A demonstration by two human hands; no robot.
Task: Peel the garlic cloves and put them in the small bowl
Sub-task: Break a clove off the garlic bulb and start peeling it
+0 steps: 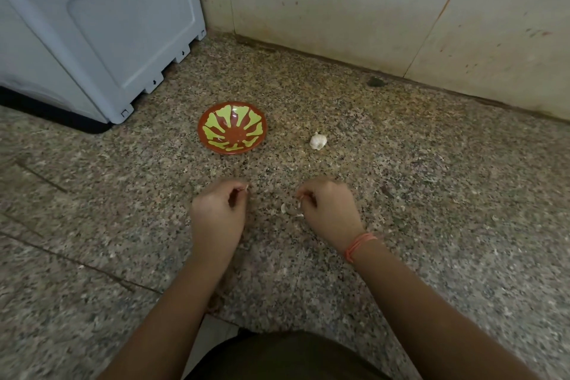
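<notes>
A small red bowl [232, 127] with a yellow-green pattern stands on the speckled granite counter, with nothing visible inside it. To its right lies a white garlic bulb [318, 141]. Nearer to me, my left hand [217, 215] has its fingers curled and pinches a small pale piece, a clove or a bit of skin, at the fingertips. My right hand [328, 211], with an orange thread at the wrist, pinches another small pale piece. Bits of white garlic skin [288, 210] lie on the counter between the two hands.
A large grey-blue plastic appliance [92, 28] stands at the back left. A tiled wall [370, 9] closes off the back of the granite counter [431, 179]. More small flakes of skin lie scattered on the right.
</notes>
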